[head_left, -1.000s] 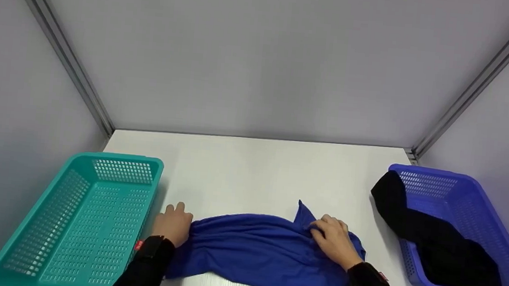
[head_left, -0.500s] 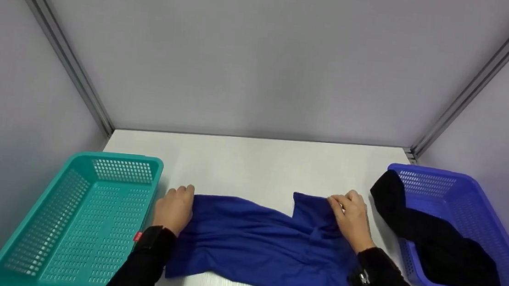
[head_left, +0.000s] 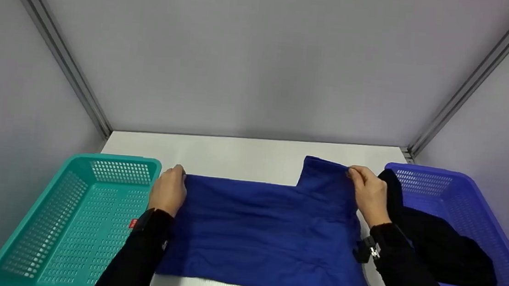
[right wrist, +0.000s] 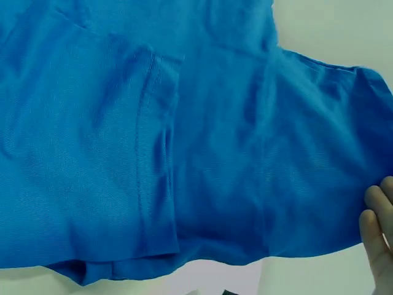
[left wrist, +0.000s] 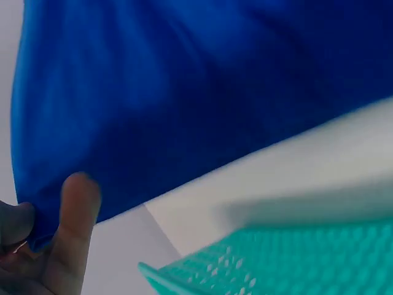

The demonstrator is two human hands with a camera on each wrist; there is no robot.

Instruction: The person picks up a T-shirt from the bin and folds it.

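Observation:
A blue garment is stretched out across the white table, its far edge raised off the surface. My left hand pinches its far left corner, beside the teal basket. My right hand pinches the far right corner, where a sleeve juts out. In the right wrist view the blue garment fills the frame, with my fingertips at the right edge.
A blue basket at the right holds a black garment that hangs over its near-left rim, close to my right wrist. Grey walls enclose the table on three sides.
Both hands have moved away from me, pulling the garment's far edge up and back. The bunched cloth has spread into a broad sheet.

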